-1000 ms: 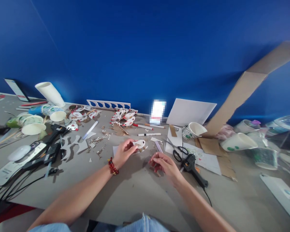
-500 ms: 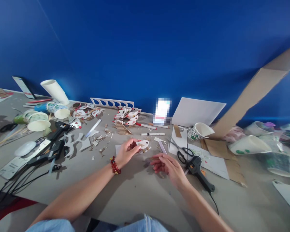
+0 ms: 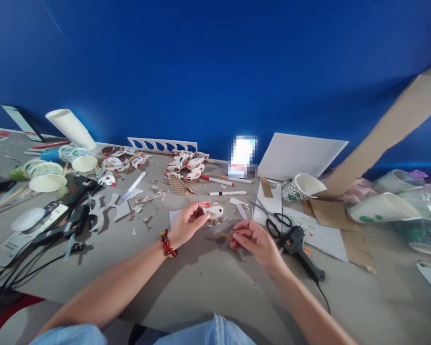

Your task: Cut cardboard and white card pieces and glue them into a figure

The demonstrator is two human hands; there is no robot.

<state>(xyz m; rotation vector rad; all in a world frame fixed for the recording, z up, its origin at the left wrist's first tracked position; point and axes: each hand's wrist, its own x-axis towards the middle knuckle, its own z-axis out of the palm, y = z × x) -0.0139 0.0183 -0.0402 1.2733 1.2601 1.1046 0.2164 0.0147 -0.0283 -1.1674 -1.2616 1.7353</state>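
Observation:
Between its thumb and fingers my left hand pinches a small white bird-shaped cutout with a dark eye spot and a touch of red. Small brown strips show at the cutout's lower edge. To the right, my right hand is closed on a thin brown strip, whose free end points left, just below the cutout. The two hands are apart, both over the grey table. Behind them sits a cluster of similar white and red bird pieces.
A black glue gun and scissors lie right of my right hand. Markers, paper scraps and corrugated cardboard lie beyond the hands. Paper cups, more glue guns and cables are at the left; a patterned cup stands right.
My right hand has closed and now holds the thin brown strip; before, its fingers were loosely spread. My left hand still holds the bird cutout. The view has shifted slightly.

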